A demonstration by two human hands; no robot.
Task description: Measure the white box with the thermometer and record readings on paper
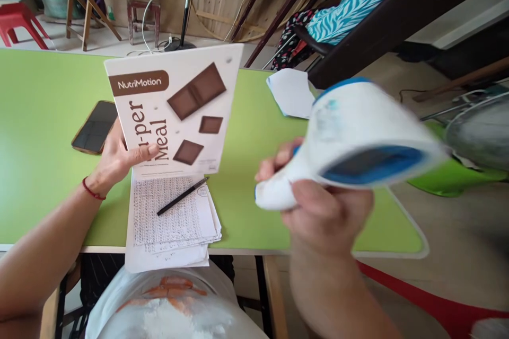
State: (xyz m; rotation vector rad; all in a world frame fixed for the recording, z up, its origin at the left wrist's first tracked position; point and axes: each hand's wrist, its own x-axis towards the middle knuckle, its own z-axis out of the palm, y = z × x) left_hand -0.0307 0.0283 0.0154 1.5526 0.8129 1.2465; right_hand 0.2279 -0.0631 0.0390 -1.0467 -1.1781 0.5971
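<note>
A: What does the left hand [113, 156] have?
B: The box [199, 135]. Its thumb presses the front and its other fingers go behind, mostly hidden, so they pinch the box at its lower left.
A: And how does the box stand?
B: It is held up and tilted, its printed front towards the wearer: "NutriMotion" on a brown band, with pictures of dark brown pieces. Its lower edge covers the top of the papers [170, 230] in this view; I cannot tell whether they touch.
A: What about the right hand [324, 214]?
B: Its fingers are wrapped around the handle of a white and blue device [358, 122], held up over the right part of the green surface [246, 212]. The device is blurred; a dark panel with a blue border shows on its near side.
A: What lies around them?
B: A black pen [183, 197] rests slantwise on the papers, which are covered in handwriting and stick out past the near edge. The phone [94, 127] lies just left of the box, dark side up, partly behind the left hand. A white sheet [292, 92] lies near the far edge, left of the device.
</note>
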